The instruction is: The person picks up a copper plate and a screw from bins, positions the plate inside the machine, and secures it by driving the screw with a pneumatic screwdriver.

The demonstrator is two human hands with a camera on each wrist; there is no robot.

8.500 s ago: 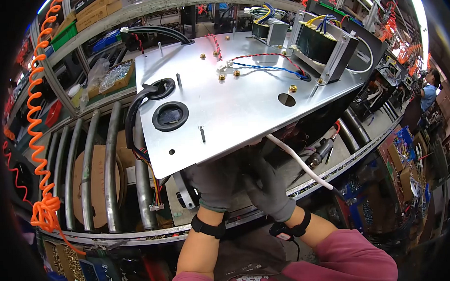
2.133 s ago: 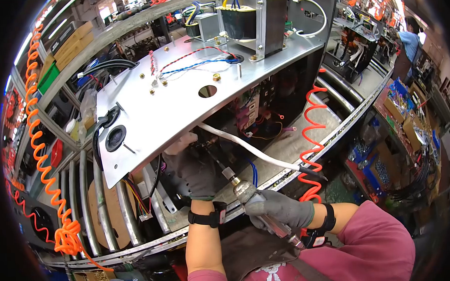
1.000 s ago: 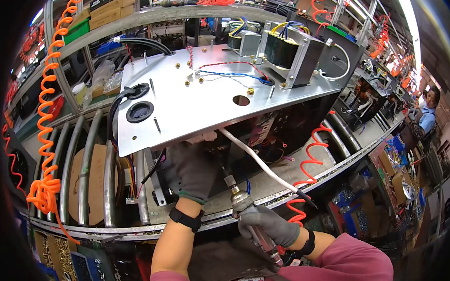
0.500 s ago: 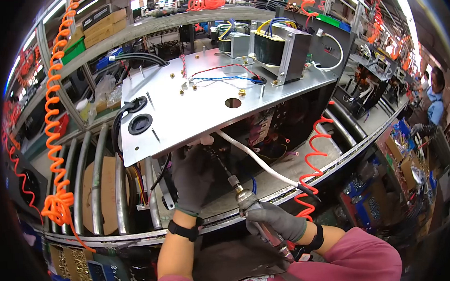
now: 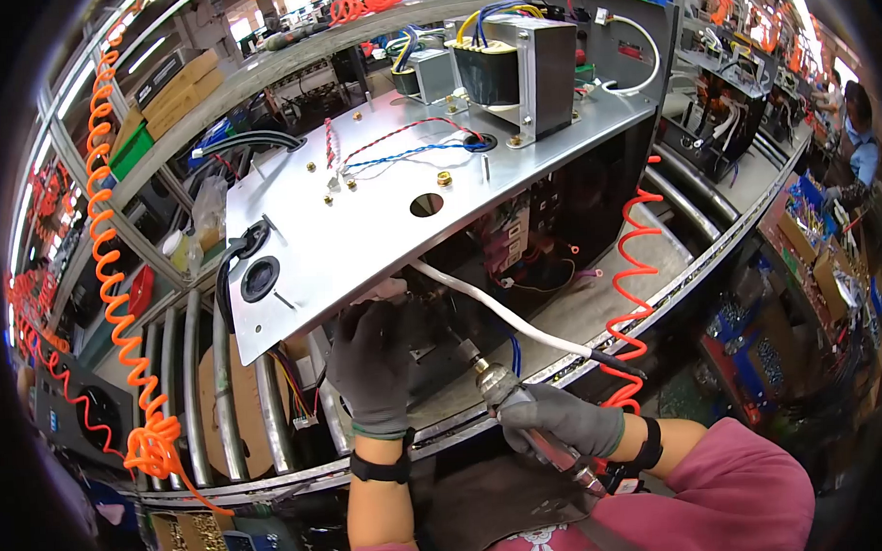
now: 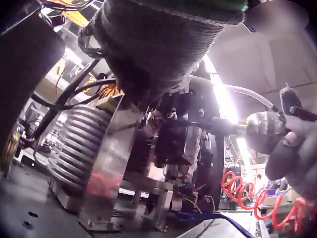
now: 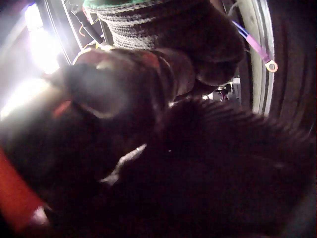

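**Screwdriver driven under the metal plate**

The power screwdriver is in the right hand, in front of the person's chest and just below the near edge of the metal plate. The gloved fingers are wrapped tight around its handle. Its thin bit points up and to the left, into the dark space under the plate.

The left hand, also in a grey glove, is raised beside the bit, with its fingertips at the plate's edge near a small white part. I cannot tell if these fingers pinch something or only touch it.

A white cable comes out from under the plate and passes just above the screwdriver. An orange coiled hose hangs to the right. On the far end of the plate stands a transformer, with red and blue wires near it. The plate's frame rests on metal rollers.
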